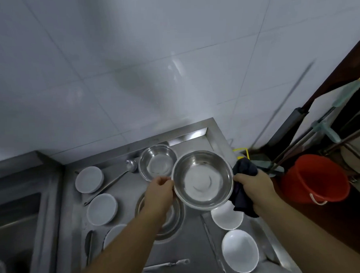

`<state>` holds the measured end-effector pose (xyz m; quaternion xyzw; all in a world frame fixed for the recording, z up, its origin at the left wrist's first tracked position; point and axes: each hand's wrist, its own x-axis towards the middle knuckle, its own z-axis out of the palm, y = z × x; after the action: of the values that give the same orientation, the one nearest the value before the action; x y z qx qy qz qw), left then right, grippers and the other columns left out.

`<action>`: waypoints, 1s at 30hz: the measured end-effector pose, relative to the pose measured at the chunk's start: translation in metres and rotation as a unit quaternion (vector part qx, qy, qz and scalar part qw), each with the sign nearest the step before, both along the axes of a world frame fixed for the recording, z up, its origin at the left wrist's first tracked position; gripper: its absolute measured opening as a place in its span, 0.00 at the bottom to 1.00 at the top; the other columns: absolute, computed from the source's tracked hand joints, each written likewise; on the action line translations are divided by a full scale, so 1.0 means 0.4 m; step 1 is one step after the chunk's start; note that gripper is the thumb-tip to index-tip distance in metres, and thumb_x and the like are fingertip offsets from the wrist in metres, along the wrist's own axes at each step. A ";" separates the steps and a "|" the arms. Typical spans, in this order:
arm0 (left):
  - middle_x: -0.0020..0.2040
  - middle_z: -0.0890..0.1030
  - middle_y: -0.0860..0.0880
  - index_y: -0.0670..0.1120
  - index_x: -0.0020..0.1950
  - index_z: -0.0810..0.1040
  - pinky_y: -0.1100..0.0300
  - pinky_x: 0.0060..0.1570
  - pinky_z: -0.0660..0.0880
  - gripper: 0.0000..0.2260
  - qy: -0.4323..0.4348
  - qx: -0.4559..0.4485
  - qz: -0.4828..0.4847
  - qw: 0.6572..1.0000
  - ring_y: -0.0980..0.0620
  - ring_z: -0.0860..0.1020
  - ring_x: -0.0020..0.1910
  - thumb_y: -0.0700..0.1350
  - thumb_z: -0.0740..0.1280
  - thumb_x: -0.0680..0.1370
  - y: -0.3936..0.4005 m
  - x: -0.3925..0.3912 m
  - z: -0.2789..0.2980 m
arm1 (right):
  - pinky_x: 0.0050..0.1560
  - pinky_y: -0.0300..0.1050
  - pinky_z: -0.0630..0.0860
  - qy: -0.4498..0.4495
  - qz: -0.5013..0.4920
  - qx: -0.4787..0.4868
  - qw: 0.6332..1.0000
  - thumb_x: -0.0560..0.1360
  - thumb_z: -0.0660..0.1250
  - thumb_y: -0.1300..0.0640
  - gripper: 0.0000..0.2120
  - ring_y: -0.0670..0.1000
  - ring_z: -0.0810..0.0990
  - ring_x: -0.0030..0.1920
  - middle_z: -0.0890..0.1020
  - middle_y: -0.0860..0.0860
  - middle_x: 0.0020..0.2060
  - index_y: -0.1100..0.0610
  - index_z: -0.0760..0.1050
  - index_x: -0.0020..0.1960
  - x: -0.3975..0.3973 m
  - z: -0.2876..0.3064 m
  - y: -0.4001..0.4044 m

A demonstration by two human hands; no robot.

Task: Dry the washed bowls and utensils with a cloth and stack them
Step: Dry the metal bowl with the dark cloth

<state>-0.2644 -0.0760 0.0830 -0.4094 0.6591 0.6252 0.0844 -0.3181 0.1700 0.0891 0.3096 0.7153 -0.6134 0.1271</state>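
Note:
A large steel bowl (203, 179) is held above the steel counter (191, 242), open side up. My left hand (159, 191) pinches its left rim. My right hand (253, 186) grips a dark cloth (245, 197) against the bowl's right rim. A second steel bowl (157, 162) rests on the counter behind it. Another steel bowl (174, 220) lies under my left forearm, partly hidden. White bowls stand upright at the right (227, 218) (240, 250). Upturned white bowls lie at the left (89, 179) (102, 209). A ladle (123, 173) lies between them.
A sink basin (14, 219) is at the far left. A red bucket (315, 177) and mop handles (325, 129) stand on the floor to the right of the counter. Long utensils (212, 245) (167, 264) lie on the counter near its front. A tiled wall rises behind.

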 end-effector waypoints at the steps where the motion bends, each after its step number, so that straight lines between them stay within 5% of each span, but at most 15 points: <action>1: 0.46 0.85 0.37 0.42 0.51 0.82 0.43 0.49 0.85 0.03 -0.005 -0.013 0.001 1.000 0.43 0.83 0.42 0.37 0.68 0.79 0.008 -0.031 -0.013 | 0.35 0.42 0.78 -0.003 0.008 0.007 1.000 0.72 0.74 0.70 0.08 0.54 0.80 0.38 0.83 0.57 0.40 0.61 0.80 0.47 -0.035 -0.017 0.009; 5: 0.44 0.85 0.41 0.43 0.52 0.83 0.60 0.37 0.80 0.04 -0.028 -0.036 -0.005 0.999 0.48 0.83 0.40 0.37 0.70 0.79 0.021 -0.147 -0.063 | 0.48 0.56 0.83 -0.020 0.029 0.053 0.998 0.67 0.77 0.64 0.10 0.60 0.84 0.47 0.85 0.56 0.42 0.56 0.82 0.47 -0.151 -0.097 0.022; 10: 0.43 0.87 0.43 0.46 0.50 0.85 0.47 0.51 0.86 0.04 -0.053 -0.090 -0.040 0.994 0.46 0.86 0.42 0.39 0.73 0.78 0.011 -0.278 -0.146 | 0.48 0.56 0.82 -0.049 0.051 0.084 0.994 0.68 0.76 0.61 0.10 0.57 0.83 0.44 0.83 0.54 0.41 0.56 0.79 0.48 -0.245 -0.180 0.013; 14: 0.49 0.87 0.51 0.49 0.59 0.86 0.60 0.50 0.78 0.09 -0.070 -0.245 -0.171 0.952 0.52 0.83 0.46 0.45 0.72 0.80 -0.003 -0.360 -0.197 | 0.49 0.55 0.81 -0.069 0.060 0.104 0.990 0.68 0.76 0.57 0.19 0.59 0.83 0.48 0.84 0.55 0.47 0.56 0.79 0.59 -0.290 -0.252 -0.007; 17: 0.54 0.87 0.49 0.50 0.59 0.87 0.55 0.56 0.79 0.10 -0.069 -0.296 -0.230 0.924 0.49 0.83 0.52 0.46 0.69 0.80 -0.021 -0.415 -0.241 | 0.48 0.54 0.79 -0.076 0.062 0.115 0.988 0.72 0.75 0.57 0.15 0.60 0.82 0.49 0.83 0.56 0.47 0.59 0.80 0.57 -0.325 -0.285 -0.025; 30: 0.48 0.84 0.48 0.45 0.54 0.83 0.54 0.44 0.76 0.06 -0.094 -0.372 -0.275 0.882 0.50 0.81 0.44 0.40 0.67 0.82 -0.050 -0.574 -0.387 | 0.54 0.63 0.83 -0.089 0.092 0.171 0.977 0.74 0.72 0.58 0.06 0.63 0.83 0.50 0.83 0.57 0.44 0.56 0.76 0.49 -0.418 -0.418 -0.094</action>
<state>-0.4939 -0.0962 -0.0719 -0.2702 0.9181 0.2443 0.1563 -0.4853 0.1323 -0.0780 0.3135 0.8205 -0.4380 0.1915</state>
